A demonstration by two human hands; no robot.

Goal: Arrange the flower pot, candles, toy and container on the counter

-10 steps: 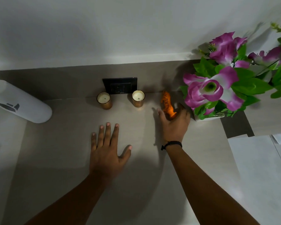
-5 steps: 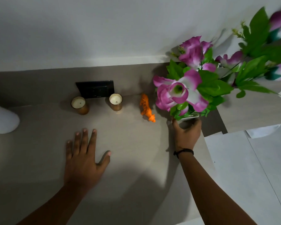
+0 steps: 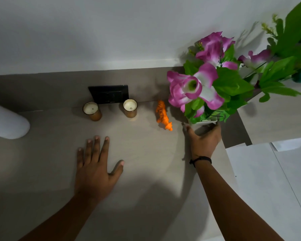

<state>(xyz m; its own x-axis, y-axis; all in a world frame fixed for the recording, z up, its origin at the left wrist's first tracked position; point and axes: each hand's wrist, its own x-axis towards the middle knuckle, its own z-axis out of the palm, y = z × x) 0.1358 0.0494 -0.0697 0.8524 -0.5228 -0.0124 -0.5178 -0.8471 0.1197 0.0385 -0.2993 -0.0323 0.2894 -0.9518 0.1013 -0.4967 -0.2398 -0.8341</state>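
A white flower pot (image 3: 204, 122) with pink flowers and green leaves stands at the counter's back right. My right hand (image 3: 203, 141) wraps around its near side. An orange toy tiger (image 3: 162, 114) stands just left of the pot. Two candles in brown jars, one (image 3: 92, 111) on the left and one (image 3: 130, 108) on the right, sit by the back wall. My left hand (image 3: 96, 164) lies flat on the counter (image 3: 146, 171), fingers spread, holding nothing. A white container (image 3: 7, 121) lies at the far left.
A black switch plate (image 3: 109, 93) sits on the low back wall behind the candles. The counter's right edge runs past my right wrist, with white floor tiles (image 3: 268, 180) beyond. A second ledge (image 3: 276, 122) lies to the right of the pot.
My right hand let go of the toy tiger and moved right onto the flower pot. The tiger now stands alone. My left hand stayed flat on the counter.
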